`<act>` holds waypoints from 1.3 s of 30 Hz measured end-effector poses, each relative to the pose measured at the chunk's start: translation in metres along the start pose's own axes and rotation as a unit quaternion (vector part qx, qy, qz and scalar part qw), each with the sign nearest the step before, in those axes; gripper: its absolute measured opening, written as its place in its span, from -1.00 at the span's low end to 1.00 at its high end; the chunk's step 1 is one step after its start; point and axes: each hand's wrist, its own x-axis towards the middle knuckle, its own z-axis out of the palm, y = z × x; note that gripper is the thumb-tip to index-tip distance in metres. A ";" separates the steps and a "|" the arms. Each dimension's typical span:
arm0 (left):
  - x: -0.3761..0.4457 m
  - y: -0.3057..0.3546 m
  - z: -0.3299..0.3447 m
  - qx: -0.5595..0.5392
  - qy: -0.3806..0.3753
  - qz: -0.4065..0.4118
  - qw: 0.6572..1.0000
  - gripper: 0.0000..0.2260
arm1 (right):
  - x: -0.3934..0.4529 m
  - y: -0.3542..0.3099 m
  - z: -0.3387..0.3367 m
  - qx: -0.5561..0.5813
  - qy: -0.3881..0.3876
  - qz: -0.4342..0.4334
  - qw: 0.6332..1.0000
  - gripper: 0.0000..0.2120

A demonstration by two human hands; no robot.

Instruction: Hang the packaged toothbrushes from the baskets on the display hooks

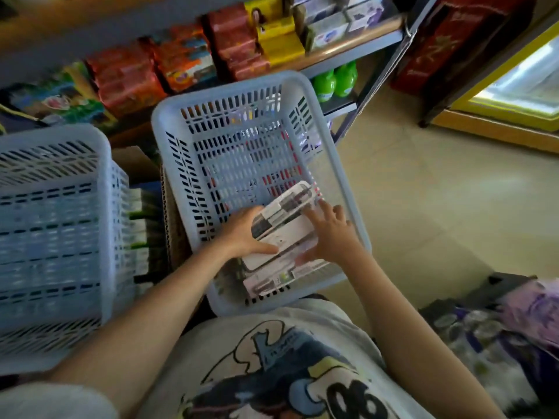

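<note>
A pale blue slotted basket sits in front of me, tilted toward my lap. In its near end lies a small stack of white toothbrush packs, with another pack flat beneath. My left hand grips the left side of the stack, thumb over its top. My right hand presses on the stack's right edge with fingers spread. No display hooks are in view.
A second pale blue basket stands to my left. Boxed goods show beside it. Shelves with red, orange and yellow packages and green bottles run behind. Tiled floor lies to the right, with a purple bundle at the lower right.
</note>
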 end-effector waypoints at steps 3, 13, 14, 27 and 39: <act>0.003 -0.004 -0.005 -0.012 -0.004 -0.013 1.000 0.04 | 0.007 -0.005 0.002 0.025 0.051 0.000 0.998 0.21; -0.006 -0.008 -0.010 -0.018 0.001 -0.037 0.999 0.23 | -0.002 -0.034 0.027 0.289 0.180 0.104 0.935 0.41; -0.007 -0.009 -0.009 -0.013 0.007 -0.040 0.999 0.23 | -0.002 -0.036 0.028 0.323 0.179 0.125 0.921 0.41; -0.008 -0.019 -0.007 -0.154 0.054 -0.059 0.985 -0.52 | 0.018 -0.051 0.039 0.626 0.054 0.230 0.743 -0.42; -0.022 -0.009 -0.021 -0.452 -0.022 -0.058 0.890 -0.56 | 0.001 -0.057 0.014 0.809 -0.055 0.021 0.585 -0.57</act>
